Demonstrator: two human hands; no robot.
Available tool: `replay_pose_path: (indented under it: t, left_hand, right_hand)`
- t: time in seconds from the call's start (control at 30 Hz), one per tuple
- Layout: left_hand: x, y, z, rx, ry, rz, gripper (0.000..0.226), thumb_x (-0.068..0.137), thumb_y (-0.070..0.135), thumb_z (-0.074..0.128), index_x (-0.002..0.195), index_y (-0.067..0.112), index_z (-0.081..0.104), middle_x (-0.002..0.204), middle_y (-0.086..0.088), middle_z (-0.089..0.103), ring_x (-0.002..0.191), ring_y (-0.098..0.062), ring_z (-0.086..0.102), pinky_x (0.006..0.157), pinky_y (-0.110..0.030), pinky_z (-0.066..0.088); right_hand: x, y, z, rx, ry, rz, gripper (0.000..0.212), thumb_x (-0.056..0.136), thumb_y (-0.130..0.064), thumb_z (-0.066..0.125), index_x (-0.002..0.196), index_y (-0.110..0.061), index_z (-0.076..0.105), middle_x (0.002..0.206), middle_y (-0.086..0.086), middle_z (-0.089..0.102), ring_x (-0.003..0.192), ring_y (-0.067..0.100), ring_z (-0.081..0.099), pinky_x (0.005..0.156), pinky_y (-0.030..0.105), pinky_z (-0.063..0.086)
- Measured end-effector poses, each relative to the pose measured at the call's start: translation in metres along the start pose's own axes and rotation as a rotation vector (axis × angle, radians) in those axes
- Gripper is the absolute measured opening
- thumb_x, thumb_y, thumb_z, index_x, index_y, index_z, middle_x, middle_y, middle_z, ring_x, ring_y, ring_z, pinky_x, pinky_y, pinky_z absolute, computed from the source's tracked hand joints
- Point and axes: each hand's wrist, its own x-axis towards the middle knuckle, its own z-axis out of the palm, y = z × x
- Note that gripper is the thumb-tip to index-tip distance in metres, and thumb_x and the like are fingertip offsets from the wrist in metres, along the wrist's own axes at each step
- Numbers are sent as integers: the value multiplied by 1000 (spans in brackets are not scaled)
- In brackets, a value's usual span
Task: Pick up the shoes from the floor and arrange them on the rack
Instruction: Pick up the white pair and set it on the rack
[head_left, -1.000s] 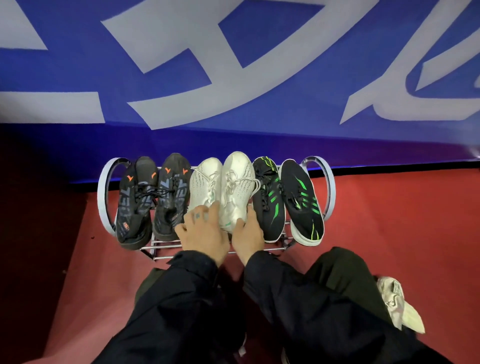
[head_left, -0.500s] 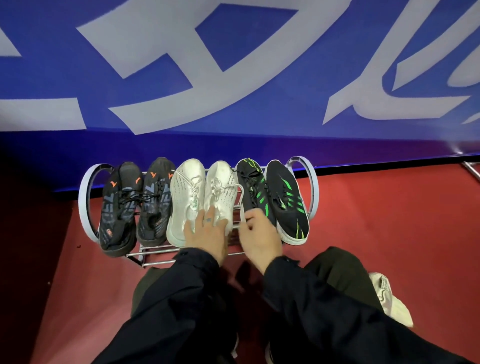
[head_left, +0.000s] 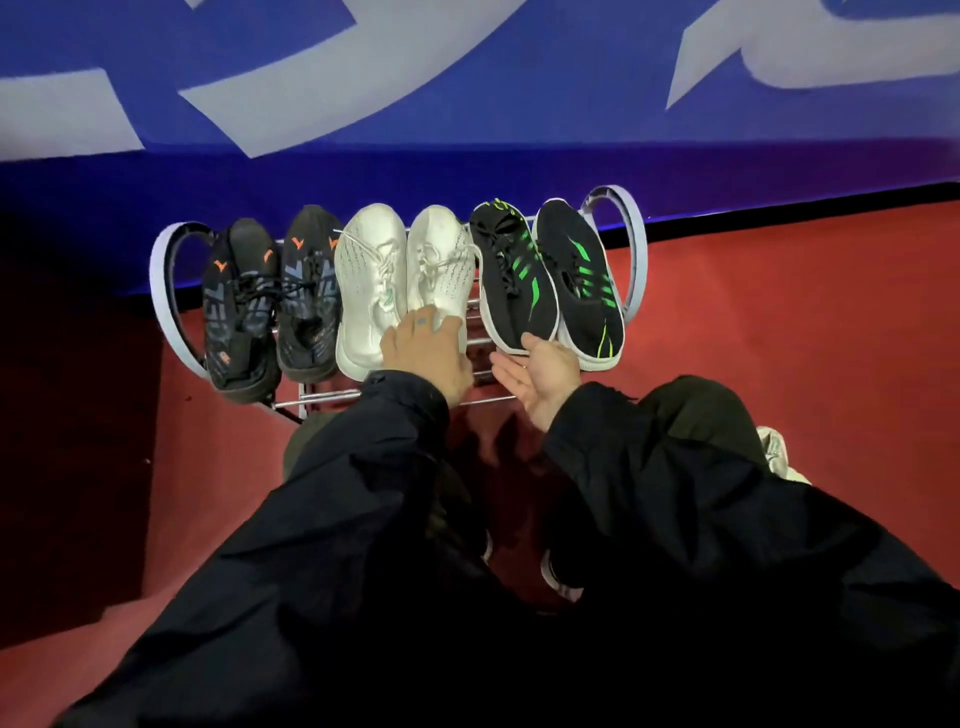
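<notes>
A low metal rack (head_left: 395, 397) with round white end hoops stands against the blue wall. Three pairs sit on it, toes to the wall: black shoes with orange marks (head_left: 270, 301) at the left, white shoes (head_left: 400, 270) in the middle, black shoes with green stripes (head_left: 550, 280) at the right. My left hand (head_left: 428, 358) lies over the heels of the white pair, fingers spread on them. My right hand (head_left: 543, 376) is palm up with fingers apart, touching the heel of the left green-striped shoe.
A blue banner (head_left: 467, 93) with large white characters fills the wall behind the rack. The floor (head_left: 805, 338) is red. My dark sleeves and knees fill the lower view, and a white shoe on my foot (head_left: 779, 457) shows at the right.
My right hand has left the white shoes, moved right and turned palm up at the green-striped shoe's heel. My left hand stays on the white pair. The camera has shifted.
</notes>
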Motion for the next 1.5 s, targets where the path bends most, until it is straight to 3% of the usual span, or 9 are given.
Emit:
replay_pose_path:
  t: [0.13,0.4,0.67,0.77,0.87,0.97,1.17,1.33,1.5]
  left_hand:
    - [1,0,2,9,-18,-7,55,84,37,51,137,26,48,155,-9,34,144,-31,30,114,-50,26]
    - [2,1,-7,-134,88,-2,50,89,34,49,136,18,51,148,-14,42,135,-34,42,110,-47,33]
    - [11,1,-44,-1288,348,-413,70,100,48,43,156,13,21,160,-7,28,146,-18,30,112,-22,24]
    - [18,-7,-48,-1391,156,-470,65,91,62,50,143,21,50,147,-1,50,136,-19,47,112,-28,31]
    - [18,-8,-42,-1244,-22,-293,46,84,60,61,106,22,73,107,4,74,102,-7,67,102,-27,47]
    - [5,3,-34,-1129,-11,-75,15,95,30,63,104,20,70,95,4,72,85,-2,65,83,-19,49]
    - [19,19,-19,-1545,-78,-435,50,82,49,60,119,14,58,119,-16,67,110,-40,66,89,-59,56]
    - [34,53,-7,-1658,-128,-534,41,99,30,49,132,6,41,128,-19,55,110,-39,63,62,-44,61]
    - [42,60,20,-986,-196,-519,72,77,46,54,122,-9,49,117,-25,63,107,-40,63,91,-45,54]
  right_hand:
    - [-13,-9,0,-18,-6,-5,26,108,-16,44,132,-9,51,129,21,67,95,25,70,89,37,58]
    - [-55,-35,-9,3,-19,-160,10,106,-20,47,113,-17,53,88,8,65,59,12,59,53,24,49]
    - [-55,-131,-72,-658,-237,-505,15,101,-12,51,93,-18,62,61,3,47,45,14,39,45,27,31]
    - [-48,-153,-78,-705,-350,-554,14,104,-13,49,100,-16,62,63,-3,40,52,11,32,49,26,24]
    - [-30,-161,-66,-642,-265,-638,10,103,-20,52,99,-19,61,68,-1,41,53,8,34,50,24,27]
    - [-11,-164,-54,-452,-140,-627,19,101,-34,54,107,-18,63,80,4,57,62,10,51,57,27,40]
    - [7,-131,-53,-381,-69,-255,42,103,-51,47,135,-23,51,108,7,66,90,21,67,72,31,54]
    - [14,-93,-53,-429,-29,-181,35,103,-46,49,127,-22,57,101,3,67,84,17,65,72,29,54]
    - [20,-78,-50,-467,61,-289,14,100,-32,53,99,-18,58,83,4,58,69,18,56,61,29,46]
